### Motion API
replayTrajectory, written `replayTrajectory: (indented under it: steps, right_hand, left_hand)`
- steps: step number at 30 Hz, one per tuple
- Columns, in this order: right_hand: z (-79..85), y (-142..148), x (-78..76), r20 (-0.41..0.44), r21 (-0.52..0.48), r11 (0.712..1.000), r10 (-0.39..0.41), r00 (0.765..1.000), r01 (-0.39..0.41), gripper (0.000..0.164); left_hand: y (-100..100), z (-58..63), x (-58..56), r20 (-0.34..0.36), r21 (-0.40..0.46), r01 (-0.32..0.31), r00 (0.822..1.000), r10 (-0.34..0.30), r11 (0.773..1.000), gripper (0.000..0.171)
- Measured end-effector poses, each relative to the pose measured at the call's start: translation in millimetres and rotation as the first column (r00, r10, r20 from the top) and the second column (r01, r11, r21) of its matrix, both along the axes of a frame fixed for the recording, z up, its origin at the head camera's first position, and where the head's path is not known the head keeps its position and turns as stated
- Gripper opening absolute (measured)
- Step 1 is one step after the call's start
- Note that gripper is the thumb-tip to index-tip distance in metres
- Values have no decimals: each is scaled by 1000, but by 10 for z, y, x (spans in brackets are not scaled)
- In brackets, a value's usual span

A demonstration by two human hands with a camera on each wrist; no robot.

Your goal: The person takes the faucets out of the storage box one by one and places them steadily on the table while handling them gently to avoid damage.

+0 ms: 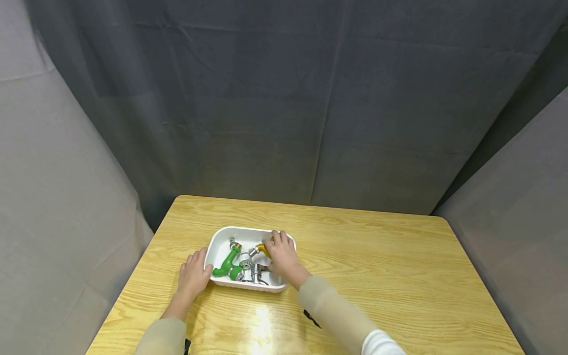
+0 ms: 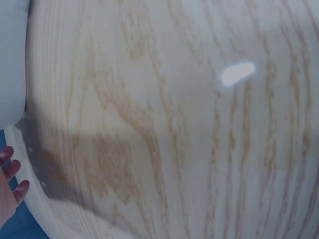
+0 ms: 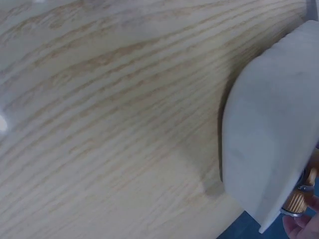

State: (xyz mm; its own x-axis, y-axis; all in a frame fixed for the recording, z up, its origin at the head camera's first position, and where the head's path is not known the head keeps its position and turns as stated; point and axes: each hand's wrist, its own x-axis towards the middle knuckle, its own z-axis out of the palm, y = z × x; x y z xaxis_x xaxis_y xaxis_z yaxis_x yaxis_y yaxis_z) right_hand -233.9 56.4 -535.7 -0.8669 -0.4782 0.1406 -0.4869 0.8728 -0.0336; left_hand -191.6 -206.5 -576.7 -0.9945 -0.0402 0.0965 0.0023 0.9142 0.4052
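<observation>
Yellow tap (image 1: pixel 264 249), in the white tray (image 1: pixel 248 286) on the desk (image 1: pixel 377 266); right hand (image 1: pixel 285 254) curled about it, left hand (image 1: pixel 193 273) loose-fingered at the tray's left end. Probably rigid, rather heavy, slippery where polished; best gripped round the yellow body.

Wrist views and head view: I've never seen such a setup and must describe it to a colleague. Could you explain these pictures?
No machine here: these are a person's bare hands, left hand and right hand. The wide picture comes from a camera on the head, looking forward and down; the other two from one on each wrist, showing mostly tabletop. On the wooden table sits a white tray containing a green tap and chrome fittings. The left hand touches its left rim; the right appears to grip a yellow tap.
</observation>
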Motion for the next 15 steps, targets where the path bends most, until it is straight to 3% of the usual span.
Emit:
replayTrajectory:
  steps: [15]
  right_hand:
    - [239,210,-54,-41,-126,992,5,999,-10,58]
  left_hand:
    - [-7,-3,14,-3,1,4,1000,-4,1000,50]
